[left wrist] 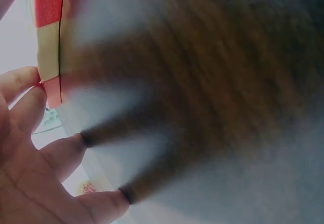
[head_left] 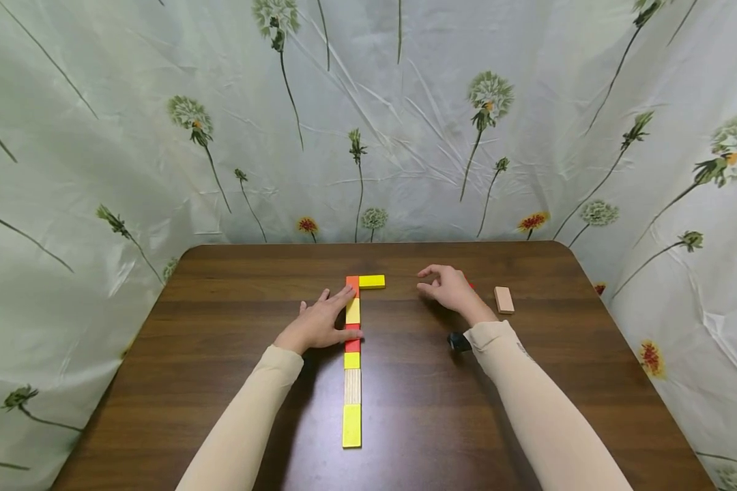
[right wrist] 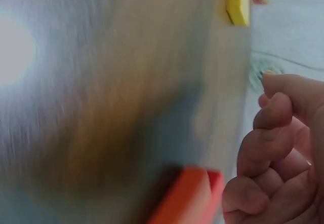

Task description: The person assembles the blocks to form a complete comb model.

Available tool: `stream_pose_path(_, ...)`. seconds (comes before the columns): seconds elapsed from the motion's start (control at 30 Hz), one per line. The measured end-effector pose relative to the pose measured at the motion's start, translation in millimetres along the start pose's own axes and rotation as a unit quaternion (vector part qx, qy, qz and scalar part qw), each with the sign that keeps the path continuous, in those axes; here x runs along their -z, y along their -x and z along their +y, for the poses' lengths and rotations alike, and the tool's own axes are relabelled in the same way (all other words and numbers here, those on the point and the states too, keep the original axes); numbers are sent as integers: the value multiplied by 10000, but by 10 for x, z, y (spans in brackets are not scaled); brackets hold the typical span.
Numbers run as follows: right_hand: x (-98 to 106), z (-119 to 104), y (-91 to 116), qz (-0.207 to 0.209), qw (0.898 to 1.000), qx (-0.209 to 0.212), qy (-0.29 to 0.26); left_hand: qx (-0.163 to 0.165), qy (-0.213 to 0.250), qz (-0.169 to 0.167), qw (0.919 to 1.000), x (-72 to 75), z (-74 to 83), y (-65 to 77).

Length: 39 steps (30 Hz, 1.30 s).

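A straight column of rectangular blocks runs down the table: an orange block [head_left: 352,281] at the far end, then a pale yellow block [head_left: 353,311], a red block [head_left: 352,346], a small yellow block [head_left: 352,360], a striped wooden block [head_left: 353,387] and a bright yellow block [head_left: 352,426]. Another yellow block [head_left: 372,281] extends rightward from the far end. My left hand [head_left: 319,324] lies along the column's left side, fingers spread, index fingertip on the orange block and thumb across the red one. To the right, my right hand [head_left: 448,290] hovers with loosely bent fingers, holding nothing.
Red and orange blocks [right wrist: 187,198] sit below the right hand, mostly hidden by it in the head view. Farther right lies a light wooden block [head_left: 503,300]. Behind the brown table [head_left: 233,300] hangs a flower-printed curtain [head_left: 393,157].
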State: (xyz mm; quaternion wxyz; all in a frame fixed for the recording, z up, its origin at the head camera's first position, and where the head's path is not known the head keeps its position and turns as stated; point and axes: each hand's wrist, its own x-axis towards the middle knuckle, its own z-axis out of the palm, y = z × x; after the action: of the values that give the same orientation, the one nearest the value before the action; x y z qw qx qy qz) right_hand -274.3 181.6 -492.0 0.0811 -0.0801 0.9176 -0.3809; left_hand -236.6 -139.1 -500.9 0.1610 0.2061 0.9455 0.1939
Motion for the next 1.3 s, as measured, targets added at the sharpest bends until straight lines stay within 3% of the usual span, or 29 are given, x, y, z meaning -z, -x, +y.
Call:
stream_pose_path(0.2, 254, 98, 104, 25, 9995, -178, 278, 0, 14, 1, 10000, 17, 5, 12)
stream_pose_path(0.4, 368, 192, 207, 63, 9984, -398, 398, -5, 19, -11, 10000, 7, 3, 12)
stream_pose_path(0.83, 439, 433, 405, 242, 9981, -557, 80, -27, 141, 31, 9999, 17, 19, 28)
stream_pose_path(1.3, 452, 581, 484, 180, 9966, -804, 37, -42, 124, 100, 9999, 5, 7, 28)
